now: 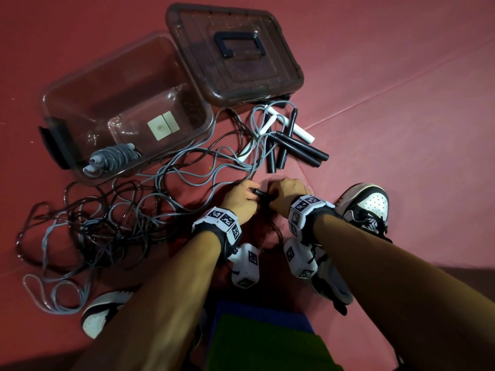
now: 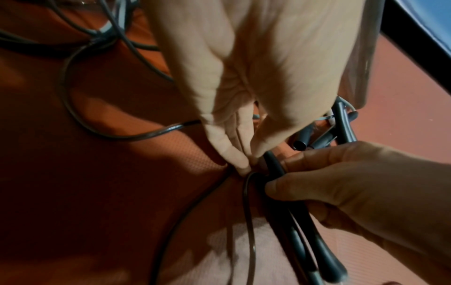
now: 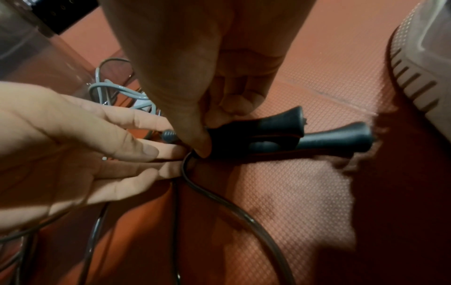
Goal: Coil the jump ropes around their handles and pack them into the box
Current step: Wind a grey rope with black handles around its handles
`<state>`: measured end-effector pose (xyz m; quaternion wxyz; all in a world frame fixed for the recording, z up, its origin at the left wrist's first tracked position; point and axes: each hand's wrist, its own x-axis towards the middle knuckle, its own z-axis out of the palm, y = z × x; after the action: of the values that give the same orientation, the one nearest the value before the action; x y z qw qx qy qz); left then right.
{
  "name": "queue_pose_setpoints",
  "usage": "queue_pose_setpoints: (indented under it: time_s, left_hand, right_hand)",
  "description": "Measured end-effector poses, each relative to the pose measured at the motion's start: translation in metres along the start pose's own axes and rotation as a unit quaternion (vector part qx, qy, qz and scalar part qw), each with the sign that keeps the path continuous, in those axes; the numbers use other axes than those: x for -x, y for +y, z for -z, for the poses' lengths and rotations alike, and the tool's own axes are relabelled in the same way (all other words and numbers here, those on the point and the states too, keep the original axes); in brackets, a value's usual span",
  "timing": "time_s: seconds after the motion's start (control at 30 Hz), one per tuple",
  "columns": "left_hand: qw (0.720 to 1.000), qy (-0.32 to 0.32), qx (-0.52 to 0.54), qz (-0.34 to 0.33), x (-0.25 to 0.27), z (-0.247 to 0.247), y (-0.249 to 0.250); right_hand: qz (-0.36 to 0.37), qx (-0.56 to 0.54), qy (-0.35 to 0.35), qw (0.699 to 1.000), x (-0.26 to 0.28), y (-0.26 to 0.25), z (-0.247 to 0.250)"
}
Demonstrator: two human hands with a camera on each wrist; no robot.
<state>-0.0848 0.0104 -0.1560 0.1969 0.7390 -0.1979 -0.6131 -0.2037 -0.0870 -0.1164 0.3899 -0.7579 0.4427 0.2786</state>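
Observation:
My right hand (image 1: 284, 190) grips a pair of black jump-rope handles (image 3: 275, 131) held side by side low over the red floor. My left hand (image 1: 241, 195) meets it from the left and pinches the dark rope (image 3: 219, 196) right at the handles' rope end. From the left wrist view, the left fingertips (image 2: 244, 165) close on the rope loop (image 2: 245, 192) beside the handles (image 2: 288, 221). The clear box (image 1: 107, 89) lies open at the upper left with one coiled grey rope (image 1: 113, 156) in its near corner.
The brown lid (image 1: 235, 57) lies right of the box. Loose black and white handles (image 1: 292, 145) lie piled below it. A tangle of grey and dark ropes (image 1: 107, 223) spreads over the floor at left. My shoes (image 1: 367, 207) (image 1: 104, 309) flank the hands.

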Motion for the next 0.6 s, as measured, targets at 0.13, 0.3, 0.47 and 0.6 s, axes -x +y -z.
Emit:
queue_pose_setpoints:
  time_s: [0.13,0.3,0.47,0.6]
  left_hand:
    - [1.000,0.008,-0.013,-0.001,0.006,0.004,0.004]
    - [1.000,0.000,-0.019,-0.017,0.015,0.008,0.011]
    - [0.999,0.022,-0.008,-0.049,0.025,0.013,0.013]
    - [0.998,0.021,-0.005,-0.058,0.036,0.024,0.018]
  right_hand:
    - [0.010,0.016,-0.019,1.000,-0.001,-0.003,0.003]
    - [-0.007,-0.040,-0.011,0.999,0.004,-0.009,0.005]
    - [0.009,-0.062,0.003,0.998,0.011,-0.020,0.011]
    - [0.021,-0.061,0.011,0.998,0.021,-0.028,0.016]
